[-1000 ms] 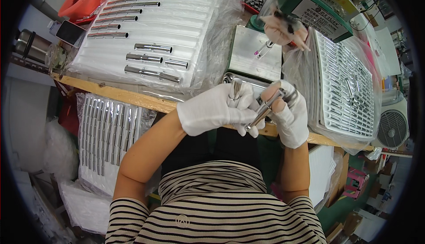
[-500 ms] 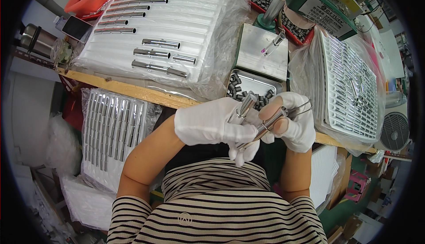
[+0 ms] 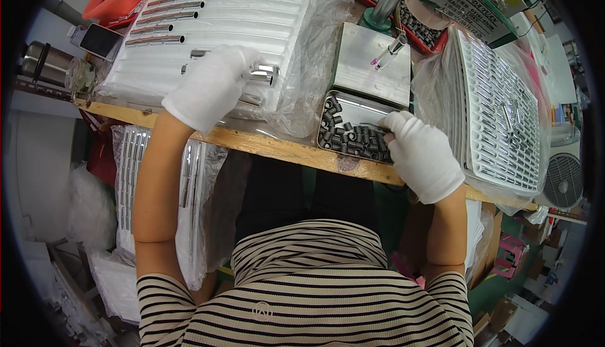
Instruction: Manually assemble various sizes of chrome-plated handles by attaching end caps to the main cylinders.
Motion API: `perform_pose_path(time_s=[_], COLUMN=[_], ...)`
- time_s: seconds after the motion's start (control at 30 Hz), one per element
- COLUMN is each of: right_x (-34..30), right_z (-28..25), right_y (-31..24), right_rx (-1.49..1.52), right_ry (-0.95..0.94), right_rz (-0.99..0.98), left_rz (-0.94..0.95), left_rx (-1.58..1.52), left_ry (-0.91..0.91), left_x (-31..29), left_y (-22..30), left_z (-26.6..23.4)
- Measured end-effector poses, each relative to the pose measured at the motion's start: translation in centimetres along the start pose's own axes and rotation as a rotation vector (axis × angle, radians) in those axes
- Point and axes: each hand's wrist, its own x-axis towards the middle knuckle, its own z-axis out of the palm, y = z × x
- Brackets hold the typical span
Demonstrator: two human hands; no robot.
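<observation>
My left hand (image 3: 214, 89), in a white glove, reaches over the white ridged tray (image 3: 265, 29) at the far left. Its curled fingers are at the end of a shiny chrome tube (image 3: 270, 71) lying there, and the hand covers parts of other tubes. My right hand (image 3: 423, 157), also gloved, is at the right edge of a small metal tray (image 3: 367, 113) of dark grey sleeves (image 3: 359, 136). Its fingers are pinched on a thin dark tool (image 3: 378, 124), perhaps tweezers, whose tip points over the sleeves.
A metal block (image 3: 372, 63) with a tube standing tilted on it is behind the small tray. Stacked white trays of chrome tubes (image 3: 504, 120) stand at right. Red bins (image 3: 419, 29) of sleeves and a green box (image 3: 466, 7) are at the back. The wooden table edge (image 3: 283, 148) runs before me.
My left hand has moved from in front of my body to the white tray, carrying chrome tubes. My right hand has let go of the tube and lowered to the small metal tray.
</observation>
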Motion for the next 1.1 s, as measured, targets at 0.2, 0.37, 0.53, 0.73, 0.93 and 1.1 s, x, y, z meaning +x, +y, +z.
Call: perform_pose_path(time_s=[0.2, 0.37, 0.53, 0.73, 0.93, 1.1], right_x=[0.2, 0.1, 0.6, -0.6, -1.7, -2.8], right_z=[0.4, 1.7, 2.4, 0.7, -1.7, -2.3], right_y=[-1.9, -1.7, -1.1, -1.4, -0.8, 0.6], right_rx=[-0.187, -0.140, -0.165, 0.483, 0.501, 0.337], right_ry=[-0.087, -0.020, 0.090, 0.525, 0.444, 0.447], right_rz=[0.036, 0.051, 0.011, -0.006, -0.102, -0.143], left_rz=[0.086, -0.138, -0.091, -0.353, -0.209, -0.486], left_rx=[0.159, 0.132, -0.153, -0.820, -0.994, -1.321], left_ry=[-0.206, -0.391, -0.132, -0.171, -0.213, -0.518], left_x=[0.1, 0.6, -0.4, -1.5, -1.2, -0.9], left_y=[0.3, 1.4, 1.3, 7.0, 9.4, 11.4], left_z=[0.1, -0.3, 0.3, 0.6, 2.3, 2.6])
